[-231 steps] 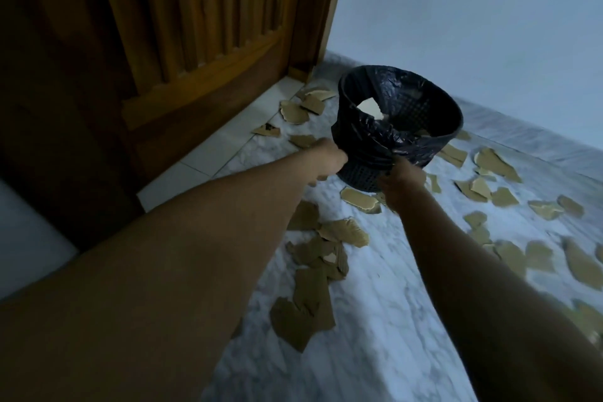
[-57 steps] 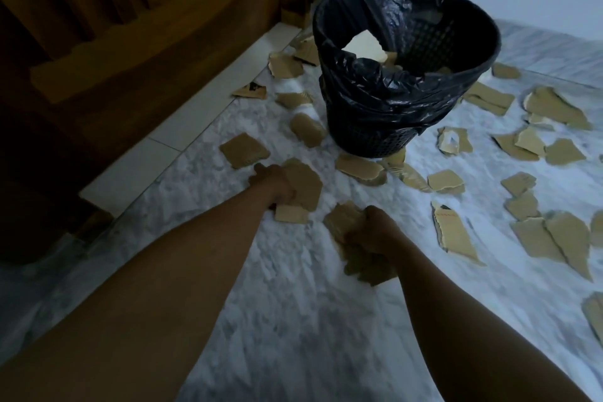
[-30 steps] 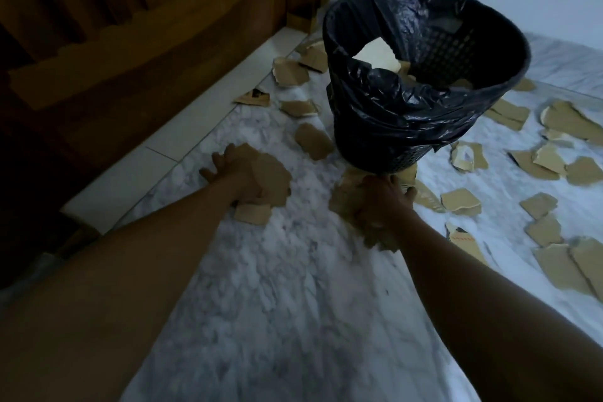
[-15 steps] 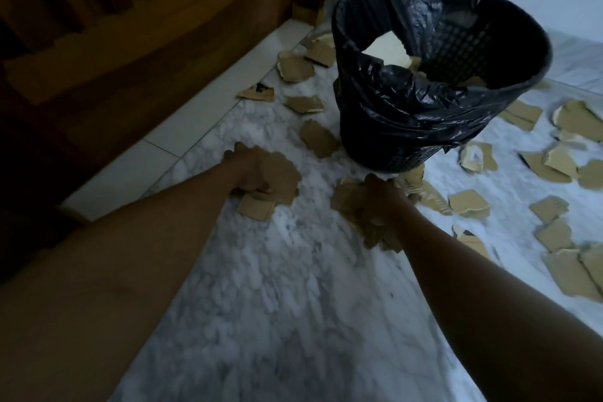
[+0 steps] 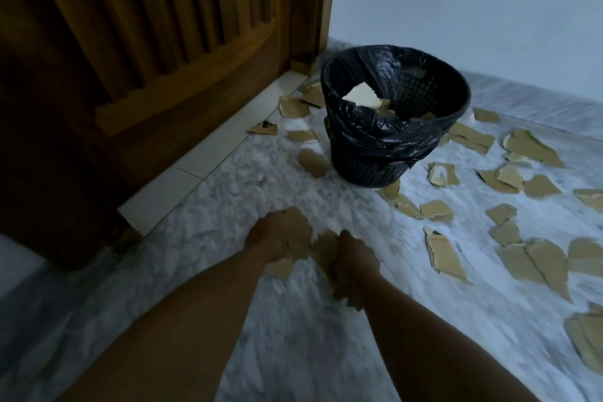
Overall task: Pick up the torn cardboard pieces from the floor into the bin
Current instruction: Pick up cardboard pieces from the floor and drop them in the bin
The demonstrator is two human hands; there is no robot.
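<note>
While both arms reach low over the marble floor [image 5: 228,192], the scene reads:
Left hand [image 5: 277,235]: closed around a clutch of cardboard pieces [image 5: 295,240], held close to the floor.
Right hand [image 5: 354,259]: fist closed on its own bundle of pieces, just beside the left hand, knuckles nearly touching.
Bin [image 5: 391,114]: black mesh, lined with a black bag, upright near the door [image 5: 146,42] corner, well ahead of the hands; a few pieces lie inside.
Loose pieces [image 5: 443,253]: scattered around the bin and across the floor to the right.
Wall [image 5: 473,10]: pale, behind the bin.
</note>
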